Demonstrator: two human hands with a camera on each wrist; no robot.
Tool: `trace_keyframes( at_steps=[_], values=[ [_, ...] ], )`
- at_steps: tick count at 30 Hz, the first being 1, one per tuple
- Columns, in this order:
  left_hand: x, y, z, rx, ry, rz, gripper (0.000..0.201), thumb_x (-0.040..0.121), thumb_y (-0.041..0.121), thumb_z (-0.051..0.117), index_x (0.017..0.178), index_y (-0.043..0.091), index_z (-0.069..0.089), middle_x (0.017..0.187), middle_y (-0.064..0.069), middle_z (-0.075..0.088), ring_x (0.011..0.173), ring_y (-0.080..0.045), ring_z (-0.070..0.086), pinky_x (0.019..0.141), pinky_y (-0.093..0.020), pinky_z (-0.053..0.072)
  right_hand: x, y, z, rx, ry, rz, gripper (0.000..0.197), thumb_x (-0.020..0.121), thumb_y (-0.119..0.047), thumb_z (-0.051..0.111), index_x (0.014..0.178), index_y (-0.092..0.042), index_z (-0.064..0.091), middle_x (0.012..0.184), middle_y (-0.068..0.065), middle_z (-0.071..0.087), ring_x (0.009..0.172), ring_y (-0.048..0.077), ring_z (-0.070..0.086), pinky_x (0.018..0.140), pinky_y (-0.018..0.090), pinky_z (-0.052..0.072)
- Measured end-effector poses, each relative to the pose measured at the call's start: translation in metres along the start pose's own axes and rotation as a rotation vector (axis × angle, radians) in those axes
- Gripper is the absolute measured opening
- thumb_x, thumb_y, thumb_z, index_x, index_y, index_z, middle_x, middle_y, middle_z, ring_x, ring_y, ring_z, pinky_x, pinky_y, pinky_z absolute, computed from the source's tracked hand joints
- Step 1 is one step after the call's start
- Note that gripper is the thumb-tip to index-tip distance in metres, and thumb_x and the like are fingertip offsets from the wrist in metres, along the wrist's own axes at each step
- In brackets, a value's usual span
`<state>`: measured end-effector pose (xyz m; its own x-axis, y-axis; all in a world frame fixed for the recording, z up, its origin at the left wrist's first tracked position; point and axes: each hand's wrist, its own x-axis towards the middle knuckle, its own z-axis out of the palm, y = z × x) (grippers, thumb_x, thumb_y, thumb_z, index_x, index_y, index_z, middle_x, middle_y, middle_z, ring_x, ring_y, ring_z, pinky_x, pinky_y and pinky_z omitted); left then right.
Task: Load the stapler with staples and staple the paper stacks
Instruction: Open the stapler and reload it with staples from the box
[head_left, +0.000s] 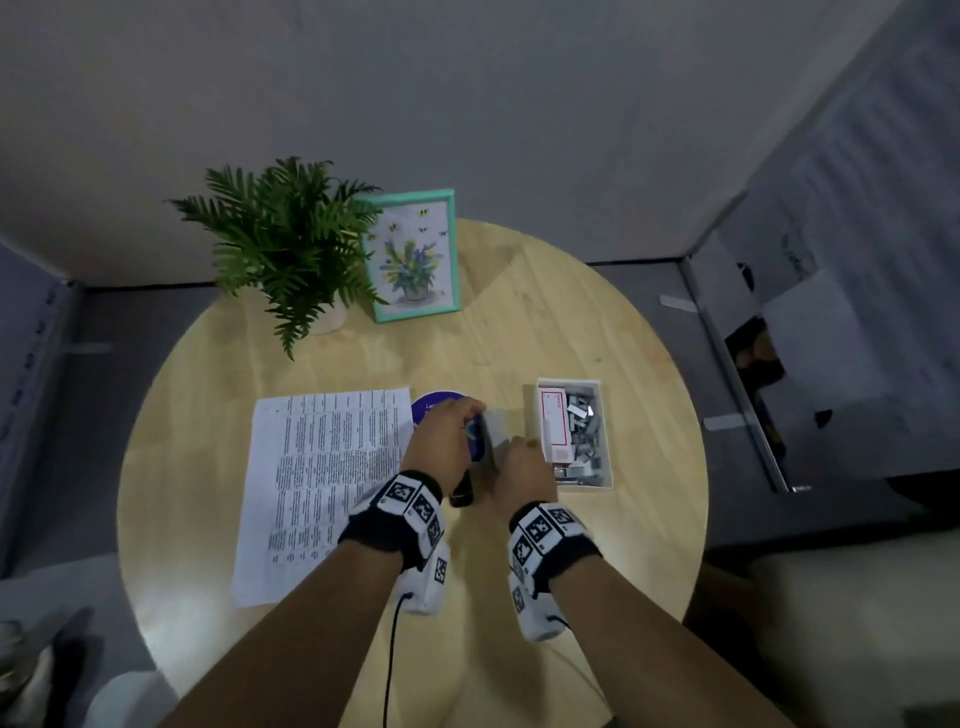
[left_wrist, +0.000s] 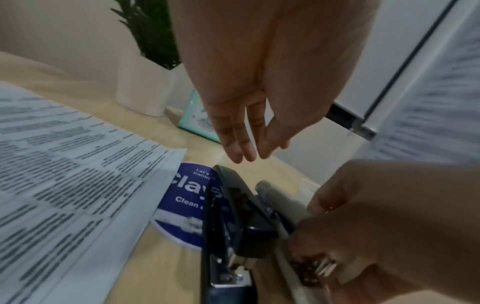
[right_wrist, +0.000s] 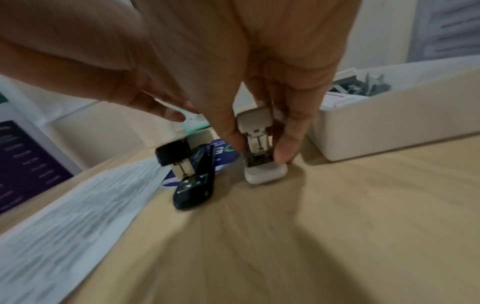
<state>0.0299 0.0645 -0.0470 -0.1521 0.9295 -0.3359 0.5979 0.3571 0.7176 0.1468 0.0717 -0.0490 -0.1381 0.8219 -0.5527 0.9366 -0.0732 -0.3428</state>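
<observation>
Round wooden worktop (head_left: 597, 322) with a few ornaments at its far side

A green fern (head_left: 280, 234) in a white pot (left_wrist: 141, 90) stands at the far left of the worktop, touching or just beside a turquoise picture frame (head_left: 415, 254) that holds a flower-and-bee print. Nearer the middle lies a round blue disc (left_wrist: 182, 197) printed with white words. Grey floor (head_left: 649, 312) surrounds the worktop; a white panel with a metal edge (head_left: 737, 374) stands at the right.

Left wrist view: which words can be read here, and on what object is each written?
"clay", on the round blue sticker.
"Clean", on the same sticker, cut off by the black stapler.
"Let's", on the sticker's upper part.
Printed lines on the paper stack: too blurred to read.
</observation>
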Motion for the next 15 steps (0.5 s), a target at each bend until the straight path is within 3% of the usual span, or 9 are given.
trace_keyframes(
  at_steps=[4, 7, 9, 11, 12, 15],
  values=[
    [0.011, 0.007, 0.005, 0.273, -0.232, 0.145, 0.063, 0.081, -0.011, 0.053, 0.132, 0.025, 0.053, 0.145, -0.002, 0.044, 0.135, -0.023, 0.037, 0.112, -0.039, 0.036, 0.000, 0.011, -0.014, 0.150, 0.048, 0.013, 0.025, 0.088, -0.011, 0.054, 0.110, 0.001, 0.056, 0.094, 0.011, 0.064, 0.102, 0.034, 0.063, 0.076, 0.033, 0.046],
    [0.019, 0.019, 0.001, 0.459, -0.298, 0.251, 0.053, 0.083, 0.004, 0.062, 0.130, 0.027, 0.056, 0.150, 0.000, 0.040, 0.141, -0.025, 0.028, 0.115, -0.042, 0.029, 0.003, 0.017, -0.029, 0.221, 0.062, -0.079, 0.028, 0.087, -0.012, 0.057, 0.114, -0.002, 0.057, 0.105, 0.017, 0.066, 0.100, 0.034, 0.064, 0.079, 0.034, 0.048],
    [0.025, 0.028, -0.006, 0.483, -0.301, 0.294, 0.045, 0.080, 0.013, 0.065, 0.124, 0.022, 0.059, 0.136, -0.003, 0.053, 0.131, -0.025, 0.040, 0.106, -0.034, 0.035, 0.005, 0.022, -0.034, 0.286, 0.079, -0.157, 0.023, 0.085, -0.011, 0.059, 0.108, -0.005, 0.059, 0.098, 0.015, 0.068, 0.091, 0.031, 0.065, 0.071, 0.029, 0.046],
    [0.027, 0.037, -0.014, 0.514, -0.315, 0.308, 0.035, 0.081, 0.016, 0.065, 0.116, 0.018, 0.061, 0.117, -0.006, 0.061, 0.112, -0.025, 0.053, 0.085, -0.023, 0.035, 0.004, 0.025, -0.040, 0.377, 0.090, -0.202, 0.020, 0.084, -0.011, 0.061, 0.104, -0.007, 0.059, 0.089, 0.009, 0.066, 0.081, 0.024, 0.061, 0.067, 0.026, 0.041],
    [0.027, 0.040, -0.016, 0.503, -0.315, 0.296, 0.031, 0.083, 0.016, 0.064, 0.114, 0.017, 0.060, 0.111, -0.007, 0.062, 0.105, -0.026, 0.057, 0.078, -0.023, 0.034, 0.003, 0.026, -0.044, 0.427, 0.086, -0.204, 0.022, 0.084, -0.010, 0.063, 0.105, -0.008, 0.058, 0.088, 0.006, 0.064, 0.080, 0.021, 0.059, 0.068, 0.026, 0.041],
    [0.023, 0.044, -0.026, 0.256, -0.272, 0.187, 0.021, 0.090, 0.013, 0.055, 0.111, 0.013, 0.054, 0.100, -0.010, 0.065, 0.087, -0.030, 0.061, 0.074, -0.034, 0.044, 0.004, 0.031, -0.050, 0.559, 0.065, -0.153, 0.031, 0.082, -0.010, 0.068, 0.110, -0.013, 0.055, 0.083, -0.003, 0.058, 0.078, 0.018, 0.057, 0.061, 0.027, 0.043]
  ],
)
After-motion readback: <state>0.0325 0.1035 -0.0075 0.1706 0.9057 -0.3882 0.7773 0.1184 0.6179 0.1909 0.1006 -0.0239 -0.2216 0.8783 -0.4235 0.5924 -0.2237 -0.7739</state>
